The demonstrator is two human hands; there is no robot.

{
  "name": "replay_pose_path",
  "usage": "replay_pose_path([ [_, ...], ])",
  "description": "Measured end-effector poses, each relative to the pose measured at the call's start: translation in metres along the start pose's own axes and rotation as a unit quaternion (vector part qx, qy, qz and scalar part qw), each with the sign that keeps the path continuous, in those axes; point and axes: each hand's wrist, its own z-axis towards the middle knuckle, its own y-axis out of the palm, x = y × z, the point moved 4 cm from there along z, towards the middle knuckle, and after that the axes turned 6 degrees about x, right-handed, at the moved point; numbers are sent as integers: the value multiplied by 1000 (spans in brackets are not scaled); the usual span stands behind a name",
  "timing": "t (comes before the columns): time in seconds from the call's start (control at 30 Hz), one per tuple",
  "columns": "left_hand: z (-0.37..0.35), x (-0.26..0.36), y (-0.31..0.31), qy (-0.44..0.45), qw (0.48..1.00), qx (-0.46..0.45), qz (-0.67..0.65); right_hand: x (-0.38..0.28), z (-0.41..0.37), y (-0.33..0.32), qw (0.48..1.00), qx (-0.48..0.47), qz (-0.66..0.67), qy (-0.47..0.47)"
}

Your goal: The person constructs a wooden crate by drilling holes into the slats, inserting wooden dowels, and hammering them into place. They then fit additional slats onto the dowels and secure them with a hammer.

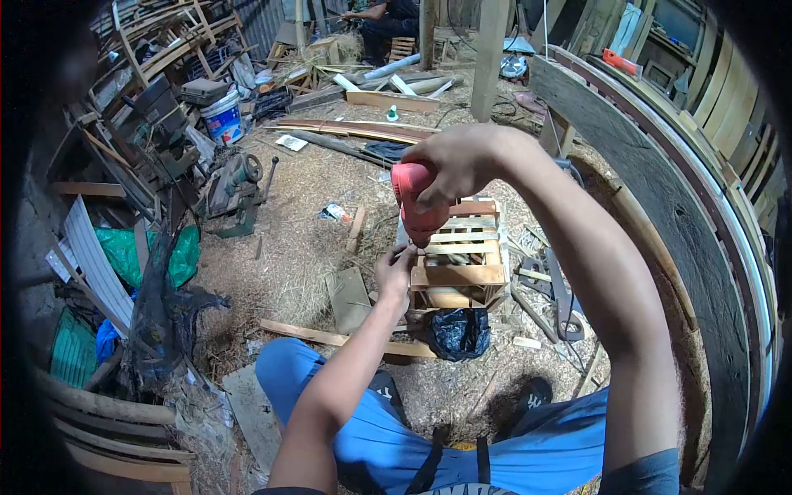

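My right hand point(462, 165) is wrapped round a red power drill point(423, 206), held upright with its chuck pointing down. Below the chuck, my left hand point(396, 271) has its fingers pressed together at the left edge of a slatted wooden crate point(459, 275); whatever they pinch is too small to make out. The drill's tip is close to those fingertips, and the exact contact point is hidden. A black plastic bag point(459, 333) lies against the near side of the crate.
Right of the crate lie a handsaw point(567, 309) and wood offcuts. A long plank point(346, 338) is in front of it. A vise-like machine point(235, 186) and a paint bucket point(223, 115) stand at left. Another person point(388, 21) sits at the back.
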Motion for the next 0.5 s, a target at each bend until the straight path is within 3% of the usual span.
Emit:
replay_pose_path([
  [0.3,-17,12,7,-49,998,11,-46,-5,7,11,996,-22,-21,80],
  [0.5,-16,14,8,-35,998,14,-46,-2,3,5,994,-32,46,95],
])
